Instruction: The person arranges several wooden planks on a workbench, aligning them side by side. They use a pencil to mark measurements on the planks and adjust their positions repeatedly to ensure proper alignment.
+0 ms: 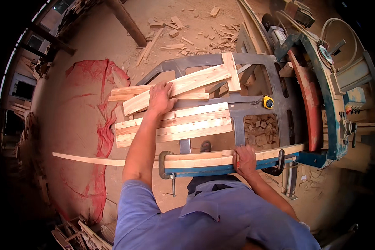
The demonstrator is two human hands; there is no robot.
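My left hand is closed over a pale wooden board that lies slantwise across other boards, its far end resting against a short crosswise plank. Below it, several boards lie side by side on the grey metal frame table. Close to my body, my right hand wraps around a wooden strip at the blue rail; its fingertips are partly hidden. A long thin wooden strip runs along that rail, where a C-clamp grips at the left and another dark clamp at the right.
A yellow tape measure lies on the table. To the right stands a teal machine with a red curved bar. Wood offcuts litter the floor beyond, and a red sheet lies at left beside a metal post.
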